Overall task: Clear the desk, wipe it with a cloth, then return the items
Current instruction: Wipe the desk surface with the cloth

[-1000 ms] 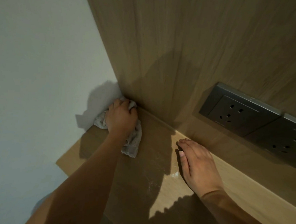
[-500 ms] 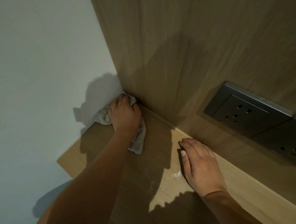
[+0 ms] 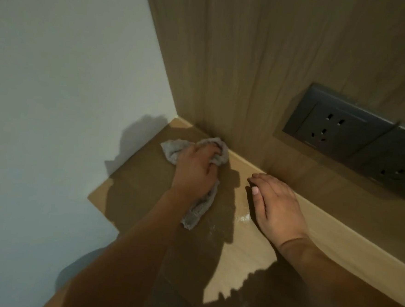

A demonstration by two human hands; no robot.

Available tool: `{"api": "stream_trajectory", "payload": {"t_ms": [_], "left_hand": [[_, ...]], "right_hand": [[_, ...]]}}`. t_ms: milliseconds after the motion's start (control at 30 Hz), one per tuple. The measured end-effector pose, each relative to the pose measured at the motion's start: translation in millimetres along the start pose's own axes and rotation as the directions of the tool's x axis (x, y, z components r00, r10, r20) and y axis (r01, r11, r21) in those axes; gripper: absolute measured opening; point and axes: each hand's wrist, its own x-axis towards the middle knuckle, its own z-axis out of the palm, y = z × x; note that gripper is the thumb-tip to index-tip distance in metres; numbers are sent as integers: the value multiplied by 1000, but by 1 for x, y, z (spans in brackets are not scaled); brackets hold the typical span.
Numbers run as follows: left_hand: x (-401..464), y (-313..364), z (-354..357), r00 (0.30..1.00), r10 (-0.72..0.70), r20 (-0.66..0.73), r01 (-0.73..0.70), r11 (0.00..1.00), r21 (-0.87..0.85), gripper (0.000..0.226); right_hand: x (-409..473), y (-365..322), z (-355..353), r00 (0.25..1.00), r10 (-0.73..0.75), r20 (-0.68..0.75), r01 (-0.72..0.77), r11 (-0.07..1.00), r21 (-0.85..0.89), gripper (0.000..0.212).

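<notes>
No brand, label or writing can be read anywhere here; the small marks on the dark socket plates [image 3: 337, 129] on the wooden back panel [image 3: 263, 61] are too blurred to read.

Your left hand [image 3: 196, 171] lies on top of the grey cloth [image 3: 200, 208] and grasps it: the fingers are curled over the bunched far end of the fabric, near the place where the desk [image 3: 243, 247] meets the wooden panel. The cloth is crumpled into a long, uneven shape. Its long axis runs from the far end, which lies just beside the panel, back towards you, and the near end sticks out flat from under your wrist. A second small flap of the cloth comes out at the left of your hand, towards the white wall [image 3: 58, 71]. The cloth is on the desk surface, near the far left corner but a little apart from the corner itself.

Your right hand [image 3: 277, 206] is flat on the desk, palm down, with straight fingers that point to the far left, towards the cloth. It holds nothing. It rests close to the panel and is apart from the cloth.

Between your two hands, a pale powdery smear [image 3: 242, 218] lies on the wood. Your shadow covers much of the desk.
</notes>
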Motion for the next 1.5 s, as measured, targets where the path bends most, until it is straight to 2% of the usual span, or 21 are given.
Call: {"api": "stream_trajectory", "payload": {"t_ms": [67,233,367,467,567,733,833,933,1000,1067,1133,1200,1267,1367,1500], "left_hand": [[-7,6,1,999,1,44,-2,1000,29,45],[9,5,9,979,-199,-36,202,946,253,63],[13,5,12,963,-270,9,247,891,381,60],[15,4,12,954,-300,19,267,872,411,56],[16,8,9,950,-313,11,280,865,416,52],[16,13,4,947,-320,14,276,839,469,50],[-3,34,9,966,-245,80,174,848,500,51],[-48,82,26,964,-73,255,-65,866,496,56],[-63,103,26,937,21,349,-186,874,448,57],[-57,100,12,920,73,385,-215,916,339,54],[-45,80,-10,952,48,302,-103,980,171,51],[-37,51,-39,984,-26,176,16,998,60,49],[-39,13,-62,981,-138,138,120,984,129,49],[-62,-24,-65,915,-354,194,266,890,371,54],[-107,15,-24,918,-396,18,364,860,359,59]], "right_hand": [[-1,-1,-2,1000,7,2,-7,1000,26,46],[1,1,2,1000,0,2,0,1000,18,48],[-3,-3,-3,999,39,-25,-37,998,52,45],[-26,-1,-11,982,161,-99,-153,984,88,45],[-66,9,-17,971,232,-53,-233,972,-21,46],[-81,16,-16,973,232,-23,-233,965,-122,48],[-77,17,-15,974,223,-38,-226,969,-100,49],[-76,17,-17,972,233,-29,-235,966,-107,49],[-76,14,-19,970,241,-29,-243,964,-110,50],[-76,13,-20,969,246,-29,-247,964,-100,50],[-75,14,-20,970,241,-31,-243,965,-97,50],[-75,14,-20,971,236,-31,-238,965,-108,49],[-76,14,-20,971,237,-30,-239,964,-117,46],[-76,13,-19,971,232,-50,-237,965,-113,45],[-75,16,-17,971,231,-63,-236,967,-93,46]]}}
